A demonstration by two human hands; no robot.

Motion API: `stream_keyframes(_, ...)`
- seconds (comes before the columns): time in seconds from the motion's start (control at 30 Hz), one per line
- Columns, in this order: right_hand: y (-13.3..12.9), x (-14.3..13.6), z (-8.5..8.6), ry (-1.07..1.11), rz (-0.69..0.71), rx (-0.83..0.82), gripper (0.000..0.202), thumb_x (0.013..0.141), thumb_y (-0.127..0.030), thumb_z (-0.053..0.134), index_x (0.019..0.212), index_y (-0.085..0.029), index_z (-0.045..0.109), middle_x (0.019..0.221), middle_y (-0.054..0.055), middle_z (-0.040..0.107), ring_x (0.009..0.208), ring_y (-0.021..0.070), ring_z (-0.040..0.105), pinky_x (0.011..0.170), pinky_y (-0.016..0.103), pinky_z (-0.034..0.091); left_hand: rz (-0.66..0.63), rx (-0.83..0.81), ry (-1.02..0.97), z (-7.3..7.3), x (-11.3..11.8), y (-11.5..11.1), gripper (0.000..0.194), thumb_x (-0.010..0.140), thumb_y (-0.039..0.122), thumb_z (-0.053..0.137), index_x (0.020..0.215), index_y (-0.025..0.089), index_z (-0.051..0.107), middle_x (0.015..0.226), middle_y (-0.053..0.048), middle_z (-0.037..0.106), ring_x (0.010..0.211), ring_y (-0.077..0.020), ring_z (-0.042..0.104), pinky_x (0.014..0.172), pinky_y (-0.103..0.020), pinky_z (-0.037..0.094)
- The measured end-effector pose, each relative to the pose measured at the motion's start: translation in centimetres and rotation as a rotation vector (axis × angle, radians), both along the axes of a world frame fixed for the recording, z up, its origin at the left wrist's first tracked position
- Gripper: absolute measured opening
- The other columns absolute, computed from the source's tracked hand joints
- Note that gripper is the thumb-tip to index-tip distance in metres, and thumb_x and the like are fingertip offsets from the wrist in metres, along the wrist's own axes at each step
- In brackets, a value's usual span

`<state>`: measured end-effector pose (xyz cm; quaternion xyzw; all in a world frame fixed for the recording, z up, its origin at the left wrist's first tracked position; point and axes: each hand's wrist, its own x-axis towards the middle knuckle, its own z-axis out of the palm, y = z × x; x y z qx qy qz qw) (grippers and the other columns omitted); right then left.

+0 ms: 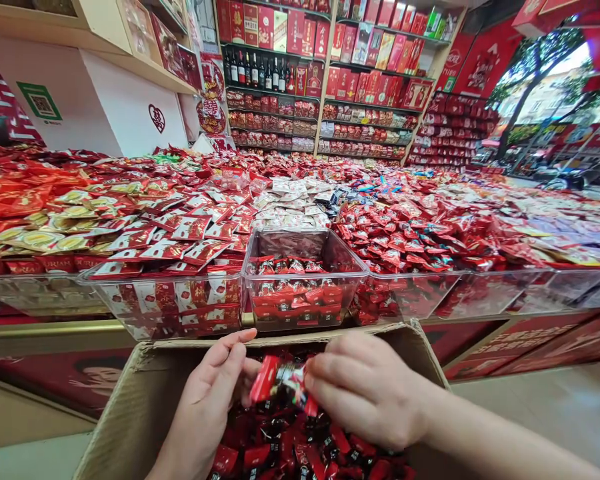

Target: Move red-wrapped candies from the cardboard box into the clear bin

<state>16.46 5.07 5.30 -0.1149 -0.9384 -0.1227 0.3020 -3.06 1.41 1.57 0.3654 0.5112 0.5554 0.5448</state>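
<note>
Red-wrapped candies (300, 447) lie in an open cardboard box (125, 407) at the bottom of the head view. Above them, my right hand (365, 387) is closed on the right end of a red candy packet (285, 383) with a clear middle. My left hand (213, 393) is at the packet's left end, thumb and fingers bent together around its edge, one finger pointing forward. Just beyond the box stands a clear plastic bin (305, 310) partly filled with similar red packets.
Clear bins heaped with wrapped sweets (180, 233) line the counter on both sides, with white packets (295, 200) behind the middle bin. Shelves (325, 80) of boxes and bottles stand at the back. Tiled floor (525, 413) shows at the right.
</note>
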Motion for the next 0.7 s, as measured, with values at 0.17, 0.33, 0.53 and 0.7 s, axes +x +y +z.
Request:
stream_keyframes(0.17,5.3,-0.1,5.3,0.059,-0.420,0.036,0.022,0.083,-0.023,0.037,0.080,-0.016,0.058,0.081,0.006,0.058,0.076,0.0141,0.050,0.063,0.026,0.039,0.002,0.001,0.125,-0.2,-0.1,0.1,0.023,0.075,0.032,0.051,0.091,0.017,0.052,0.056,0.001,0.064,0.050,-0.0101,0.053,0.046,-0.018,0.036)
stream_keyframes(0.33,13.2,-2.6,6.5,-0.451,-0.630,0.048,0.020,0.078,-0.018,0.039,0.082,-0.014,0.059,0.078,0.009,0.060,0.071,0.0187,0.055,0.056,0.027,0.037,-0.077,-0.040,0.173,-0.8,-0.3,0.4,0.023,0.072,0.034,0.054,0.089,0.018,0.053,0.059,0.001,0.065,0.053,-0.0110,0.055,0.048,-0.019,0.038)
stream_keyframes(0.53,16.8,-4.1,4.0,-0.755,-0.644,-0.035,0.025,0.078,-0.014,0.039,0.093,-0.015,0.060,0.085,0.013,0.063,0.079,0.0222,0.059,0.062,0.031,0.041,-0.092,-0.035,0.194,-1.0,-0.5,0.3,0.022,0.072,0.033,0.054,0.088,0.019,0.054,0.060,0.001,0.065,0.055,-0.0113,0.055,0.051,-0.020,0.039)
stream_keyframes(0.7,17.3,-4.1,3.0,-0.833,-0.648,-0.120,0.027,0.077,-0.013,0.041,0.096,-0.013,0.060,0.091,0.016,0.062,0.086,0.0242,0.058,0.067,0.034,0.043,-0.131,-0.039,0.209,-1.3,-0.5,0.5,0.019,0.073,0.033,0.053,0.087,0.019,0.054,0.061,0.002,0.065,0.056,-0.0114,0.055,0.052,-0.021,0.038)
